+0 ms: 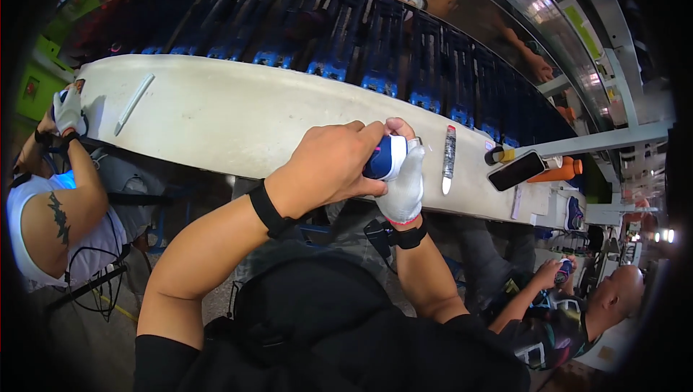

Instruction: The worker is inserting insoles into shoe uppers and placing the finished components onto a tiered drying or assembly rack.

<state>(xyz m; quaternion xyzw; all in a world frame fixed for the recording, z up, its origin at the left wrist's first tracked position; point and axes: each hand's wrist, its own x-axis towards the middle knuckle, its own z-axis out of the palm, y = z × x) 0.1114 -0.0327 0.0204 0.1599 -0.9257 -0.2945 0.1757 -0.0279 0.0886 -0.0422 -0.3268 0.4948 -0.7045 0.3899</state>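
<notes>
My left hand (328, 164) is bare and wraps over the top of a small blue and white shoe part (385, 159). My right hand (404, 183), in a white glove with a black wrist strap, cups the same piece from below. Both hands hold it just above the near edge of a long pale workbench (238, 121). A black band sits on my left wrist.
A slim white and grey pen-like tool (448, 159) lies to the right, then a dark phone (515, 171), a small dark bottle (495, 155) and an orange bottle (561, 171). A white stick (134, 103) lies far left. A conveyor with dark blue trays (346, 38) runs behind. Other people work at left and lower right.
</notes>
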